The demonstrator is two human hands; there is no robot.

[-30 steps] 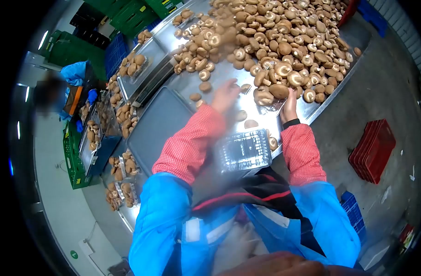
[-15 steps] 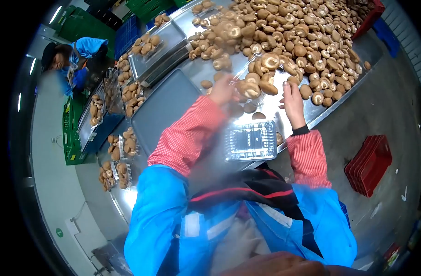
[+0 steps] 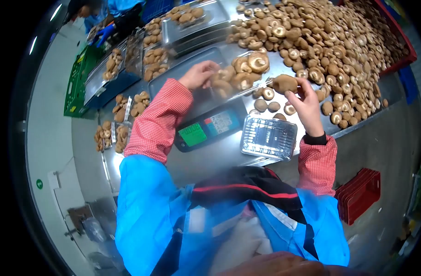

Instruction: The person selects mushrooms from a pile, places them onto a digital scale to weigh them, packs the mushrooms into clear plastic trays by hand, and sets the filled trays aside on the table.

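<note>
A clear plastic punnet of brown mushrooms [image 3: 243,73] hangs tilted over the edge of the weighing scale, its left end blurred. My left hand [image 3: 200,75] is closed at that left end, fingers curled around the rim. Between the thumb and fingers of my right hand [image 3: 309,103] is a large brown mushroom [image 3: 285,83], just right of the punnet. Below lies a clear, ribbed plastic punnet [image 3: 269,137], with several loose mushrooms [image 3: 267,106] behind it. The scale's green display [image 3: 192,134] is lit near my left forearm.
A big heap of mushrooms [image 3: 330,50] covers the metal table's far right, backed by a red crate [image 3: 406,57]. Filled punnets [image 3: 155,62] stand at the left, beside a green crate [image 3: 77,87]. Red crates [image 3: 360,195] sit on the floor. A co-worker's blue-gloved hand [image 3: 105,34] shows at upper left.
My left hand and the filled punnet have shifted left towards the scale, uncovering its display. My right hand, earlier reaching at the heap's edge, now has a mushroom in its fingers. The view has turned.
</note>
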